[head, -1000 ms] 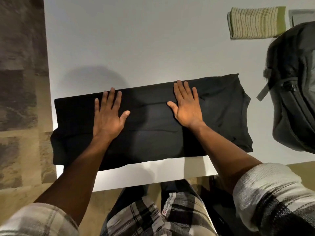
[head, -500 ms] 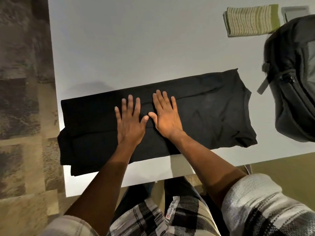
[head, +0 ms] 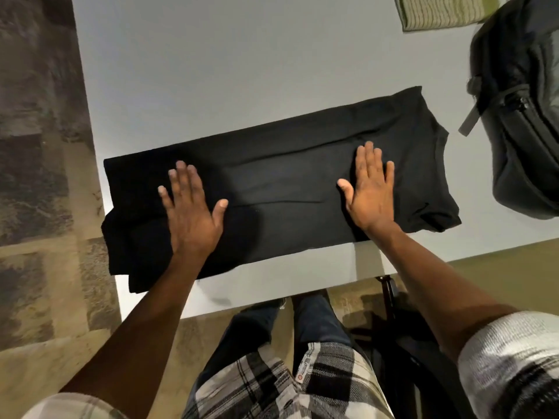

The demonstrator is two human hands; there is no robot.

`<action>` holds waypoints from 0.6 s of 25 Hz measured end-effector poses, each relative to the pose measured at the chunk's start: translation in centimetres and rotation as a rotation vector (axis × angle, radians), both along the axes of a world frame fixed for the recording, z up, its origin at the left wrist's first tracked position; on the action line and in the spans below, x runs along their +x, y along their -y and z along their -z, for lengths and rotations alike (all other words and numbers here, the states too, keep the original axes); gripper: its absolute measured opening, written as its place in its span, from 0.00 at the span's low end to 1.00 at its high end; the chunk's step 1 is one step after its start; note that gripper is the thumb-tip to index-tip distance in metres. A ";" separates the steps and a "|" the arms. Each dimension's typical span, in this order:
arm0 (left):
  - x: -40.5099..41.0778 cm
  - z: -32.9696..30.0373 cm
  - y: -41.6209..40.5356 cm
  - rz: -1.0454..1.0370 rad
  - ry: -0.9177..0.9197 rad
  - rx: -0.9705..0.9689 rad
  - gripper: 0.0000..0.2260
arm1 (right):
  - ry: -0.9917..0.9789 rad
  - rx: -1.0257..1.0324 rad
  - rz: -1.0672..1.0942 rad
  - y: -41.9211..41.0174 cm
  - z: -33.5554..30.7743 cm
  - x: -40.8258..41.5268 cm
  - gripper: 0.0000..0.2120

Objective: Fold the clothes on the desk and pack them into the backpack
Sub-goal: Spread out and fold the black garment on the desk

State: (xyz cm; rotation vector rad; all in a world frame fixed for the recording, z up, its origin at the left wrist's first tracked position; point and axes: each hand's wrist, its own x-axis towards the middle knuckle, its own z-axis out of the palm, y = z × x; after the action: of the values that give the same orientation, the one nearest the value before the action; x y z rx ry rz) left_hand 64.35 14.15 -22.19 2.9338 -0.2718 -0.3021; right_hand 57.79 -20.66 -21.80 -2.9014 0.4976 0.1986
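Note:
A black T-shirt, folded into a long strip, lies across the near part of the white desk; its left end hangs over the desk's left edge. My left hand presses flat on the left part of the shirt, fingers straight. My right hand lies flat on the right part, near the collar end. A dark grey backpack lies on the desk at the right, apart from the shirt.
A folded green striped cloth sits at the desk's far right, beside the backpack. The desk's near edge runs just below the shirt. Patterned floor shows to the left, and a dark chair frame under the desk at the right.
Both hands were side by side at the shirt's middle half a second ago; they have slid apart, the left toward the left end and the right toward the collar end.

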 end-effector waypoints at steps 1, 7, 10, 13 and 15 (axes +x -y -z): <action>-0.8 -0.2 2.0 0.056 0.003 -0.025 0.37 | 0.028 0.032 -0.044 -2.0 -0.2 0.3 0.36; -4.3 0.9 5.6 0.241 -0.032 0.007 0.34 | 0.028 0.098 -0.273 -8.8 1.1 -1.5 0.32; -4.5 1.1 1.7 0.229 -0.015 0.037 0.34 | 0.022 0.045 -0.299 -4.9 1.3 -3.7 0.31; -4.9 0.9 -2.4 0.173 0.001 0.062 0.35 | -0.011 -0.001 -0.217 -0.5 0.9 -6.1 0.31; -5.4 0.7 -4.8 0.126 -0.009 0.080 0.35 | -0.038 -0.007 -0.159 1.1 0.4 -6.9 0.32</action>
State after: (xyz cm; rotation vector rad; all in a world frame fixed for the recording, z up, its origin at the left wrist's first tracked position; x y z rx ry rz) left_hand 58.90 18.90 -22.87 2.9982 -0.4550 -0.3521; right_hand 50.89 -21.72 -22.25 -2.9493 0.2738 0.2757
